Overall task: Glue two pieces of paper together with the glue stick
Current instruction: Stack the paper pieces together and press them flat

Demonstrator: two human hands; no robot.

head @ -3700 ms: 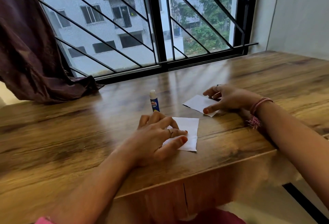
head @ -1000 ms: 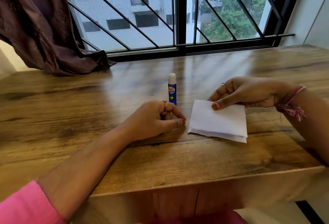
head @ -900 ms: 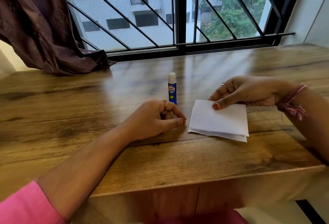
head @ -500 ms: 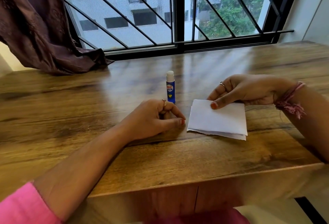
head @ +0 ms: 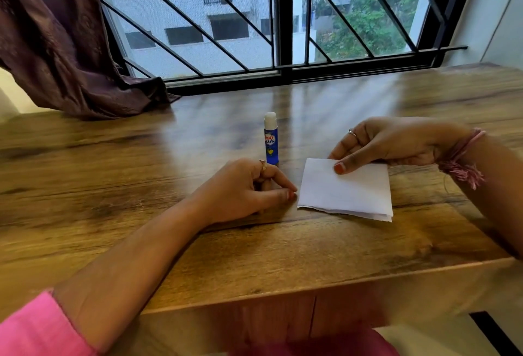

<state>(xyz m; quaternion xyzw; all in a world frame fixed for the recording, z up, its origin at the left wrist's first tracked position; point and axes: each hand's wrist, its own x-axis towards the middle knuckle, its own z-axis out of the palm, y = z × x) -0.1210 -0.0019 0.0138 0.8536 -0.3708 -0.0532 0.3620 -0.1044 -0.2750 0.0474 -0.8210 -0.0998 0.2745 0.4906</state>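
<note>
Head view gives me the paper pieces (head: pixel 345 191) stacked right of centre on the table (head: pixel 113 163), the right hand (head: pixel 390 143) pinching their upper edge, thumb on top. I see the left hand (head: pixel 240 188) resting loosely curled at mid-frame, holding nothing, fingertips just beside the stack. Just behind it the glue stick (head: pixel 270 140) stands upright.

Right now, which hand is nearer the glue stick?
Left. The left hand rests on the table just in front of the glue stick; the right hand is farther off to its right, pinching the paper.
</note>
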